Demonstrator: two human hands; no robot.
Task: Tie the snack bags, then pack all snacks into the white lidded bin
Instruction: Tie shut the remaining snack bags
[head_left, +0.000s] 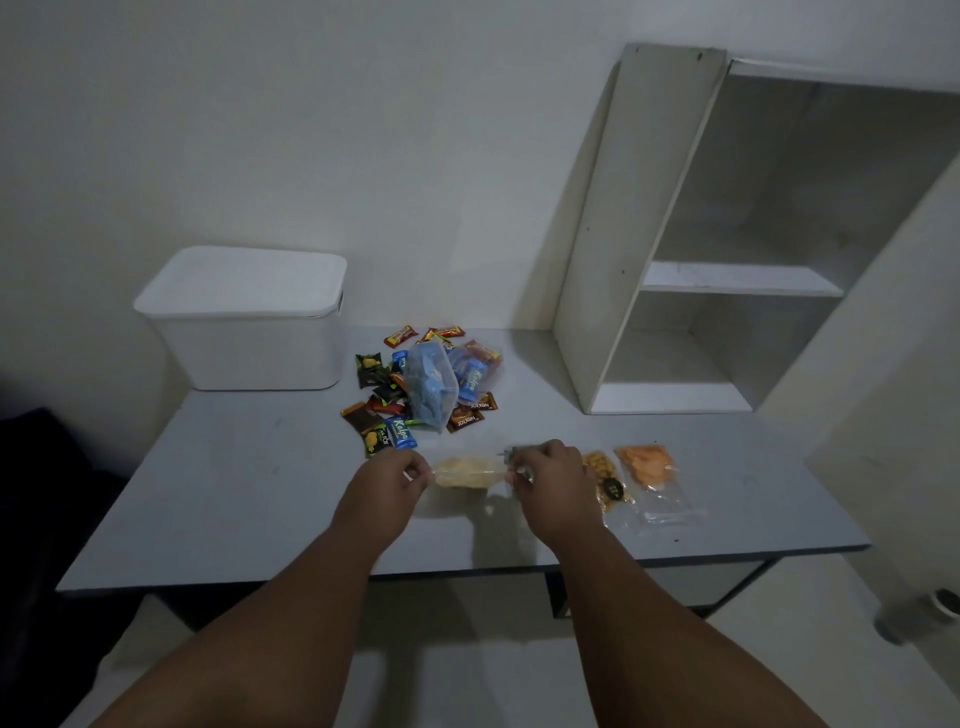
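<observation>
Both hands hold a clear chip bag (467, 472) of pale chips over the near middle of the table (260, 493), and its shadow falls on the top below it. The left hand (395, 480) pinches the bag's left end with curled fingers. The right hand (553, 478) grips the right end, where the plastic bunches up.

Just right of the right hand lie 2 more clear bags: a nut bag (597, 465), partly hidden by that hand, and an orange bag (649, 467) beside it, both flat on the table.

Farther back sits a pile (379, 410) of small wrapped snacks, with a blue bag (430, 387) lying on it. The white bin (244, 353) stands at the back left against the wall, its lid (244, 280) on. A white shelf (675, 260) stands at the back right.
</observation>
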